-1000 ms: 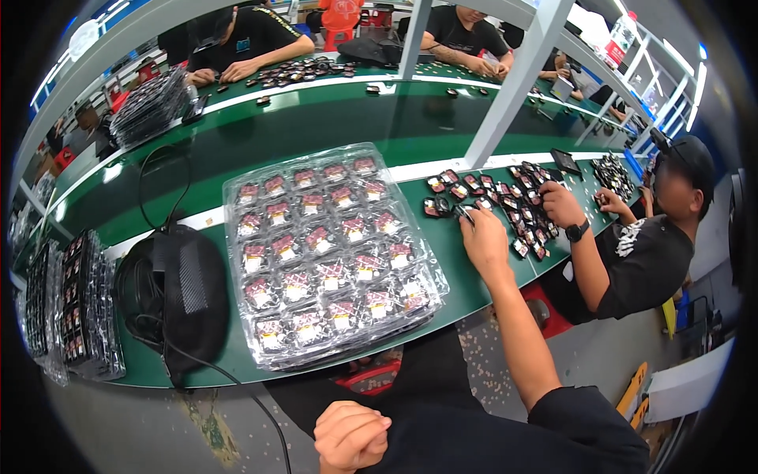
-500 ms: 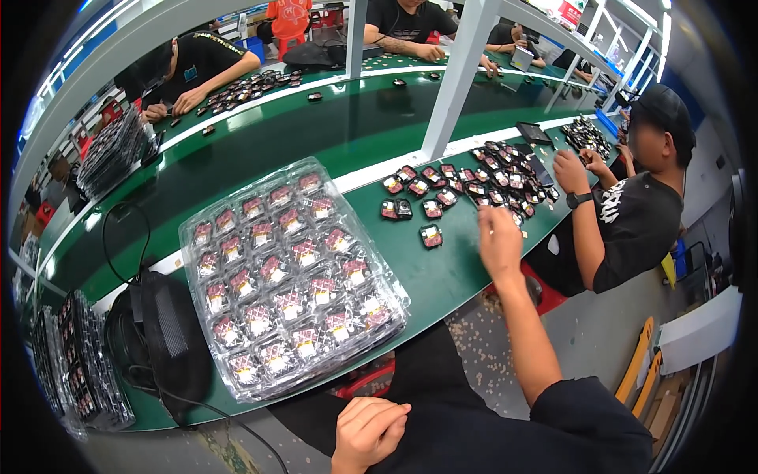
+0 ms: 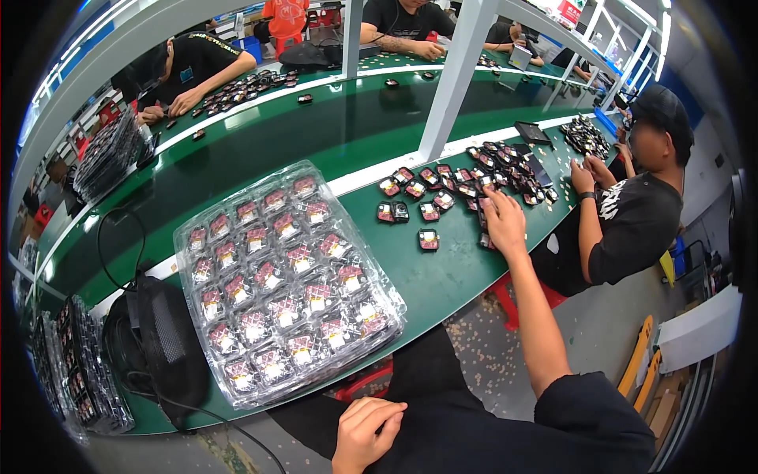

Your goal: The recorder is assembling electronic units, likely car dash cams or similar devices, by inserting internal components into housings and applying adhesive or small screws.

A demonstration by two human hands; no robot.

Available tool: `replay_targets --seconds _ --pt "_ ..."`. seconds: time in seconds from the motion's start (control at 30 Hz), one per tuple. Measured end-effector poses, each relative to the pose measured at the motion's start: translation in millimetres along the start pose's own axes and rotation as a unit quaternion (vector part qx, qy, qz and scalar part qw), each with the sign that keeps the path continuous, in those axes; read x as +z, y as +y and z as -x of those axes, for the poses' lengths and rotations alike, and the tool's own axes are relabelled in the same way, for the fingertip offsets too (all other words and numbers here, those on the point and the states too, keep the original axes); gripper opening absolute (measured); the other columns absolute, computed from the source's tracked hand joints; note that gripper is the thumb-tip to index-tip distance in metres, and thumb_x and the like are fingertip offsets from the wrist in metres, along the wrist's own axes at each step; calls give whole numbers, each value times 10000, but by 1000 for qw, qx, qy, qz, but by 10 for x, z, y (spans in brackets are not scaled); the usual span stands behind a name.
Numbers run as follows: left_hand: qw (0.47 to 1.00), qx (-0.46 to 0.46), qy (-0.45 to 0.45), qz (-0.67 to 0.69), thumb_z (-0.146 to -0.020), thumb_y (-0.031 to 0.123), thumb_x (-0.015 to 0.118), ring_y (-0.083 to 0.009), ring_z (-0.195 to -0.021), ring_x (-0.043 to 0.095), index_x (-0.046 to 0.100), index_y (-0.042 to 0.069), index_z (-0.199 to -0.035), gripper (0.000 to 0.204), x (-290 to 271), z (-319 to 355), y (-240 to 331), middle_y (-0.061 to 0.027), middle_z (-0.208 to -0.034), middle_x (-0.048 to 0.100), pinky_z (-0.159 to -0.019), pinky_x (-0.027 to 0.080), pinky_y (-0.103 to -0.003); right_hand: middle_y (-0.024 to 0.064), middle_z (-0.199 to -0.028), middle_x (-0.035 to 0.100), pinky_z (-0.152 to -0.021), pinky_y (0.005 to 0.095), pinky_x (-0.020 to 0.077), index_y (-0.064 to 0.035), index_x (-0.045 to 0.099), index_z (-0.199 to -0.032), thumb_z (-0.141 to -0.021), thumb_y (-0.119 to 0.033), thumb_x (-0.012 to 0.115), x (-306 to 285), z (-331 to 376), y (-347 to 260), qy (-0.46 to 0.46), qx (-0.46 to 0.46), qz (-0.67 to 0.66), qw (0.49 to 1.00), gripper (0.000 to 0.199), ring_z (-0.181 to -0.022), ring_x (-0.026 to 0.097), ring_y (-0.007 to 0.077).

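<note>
The right hand lies fingers spread and flat on small dark cases near the green tabletop's near edge, gripping nothing; this looks like picking, so next it must close on 1. A stray case nearby lies roughly square to that edge. The left hand rests loosely curled, empty, in the lap.

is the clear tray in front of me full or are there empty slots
Full, as far as shows: every visible pocket of the clear tray holds a small red-and-black part.

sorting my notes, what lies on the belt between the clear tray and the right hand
In the head view, a few small dark cased parts on the green belt lie between the clear tray and right hand.
</note>
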State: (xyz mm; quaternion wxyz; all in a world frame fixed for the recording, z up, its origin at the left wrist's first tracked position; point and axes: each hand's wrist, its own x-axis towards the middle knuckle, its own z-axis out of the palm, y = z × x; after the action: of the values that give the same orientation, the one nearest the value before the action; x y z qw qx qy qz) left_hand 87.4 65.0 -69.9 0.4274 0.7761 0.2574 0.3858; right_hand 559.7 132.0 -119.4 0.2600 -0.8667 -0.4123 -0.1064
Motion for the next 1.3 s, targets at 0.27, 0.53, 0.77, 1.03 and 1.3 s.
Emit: replay_targets --seconds 0.27,0.53,0.77,1.03,1.3 --pt "997 -21 -12 71 -818 2 767 -248 -770 718 757 16 -961 144 58 -85 -63 -87 -861 746 -720 554 -345 98 -1315 670 -1102 501 363 -135 721 -1249 -1000 -374 622 7 448 -729 41 -71 -14 997 359 -1260 548 364" --pt "996 -23 -45 69 -828 -14 758 -256 -801 722 755 9 -968 142 77 -128 -18 -97 -882 753 -735 559 -346 173 -1389 606 -1145 560 297 -104 688 -1287 -985 -357 639 -15 854 -1343 -1 -104 -32 994 397 -1331 483 395" --pt "996 -8 -52 72 -800 -60 729 -259 -794 735 756 -16 -930 140 111 -106 -44 -121 -869 762 -737 580 -338 210 -1448 544 -1181 632 242 -99 651 -1332 -992 -343 630 -144 915 -1536 -53 -90 -86 991 419 -1382 431 430" --pt "996 -6 -39 79 -809 -55 726 -264 -774 731 752 -20 -926 125 83 -96 -88 -117 -848 756 -711 580 -343 126 -964 601 -660 427 557 -60 711 -1131 -931 -234 740 -646 1272 -1479 -28 -124 -120 985 267 -785 675 327" --pt "993 56 -13 106 -796 -29 760 -239 -757 712 761 10 -948 157 80 -138 -40 -85 -851 743 -700 549 -328 70 -959 568 -565 428 549 -111 719 -1126 -845 -281 830 -708 1685 -1415 -114 -142 -53 982 347 -650 678 283"
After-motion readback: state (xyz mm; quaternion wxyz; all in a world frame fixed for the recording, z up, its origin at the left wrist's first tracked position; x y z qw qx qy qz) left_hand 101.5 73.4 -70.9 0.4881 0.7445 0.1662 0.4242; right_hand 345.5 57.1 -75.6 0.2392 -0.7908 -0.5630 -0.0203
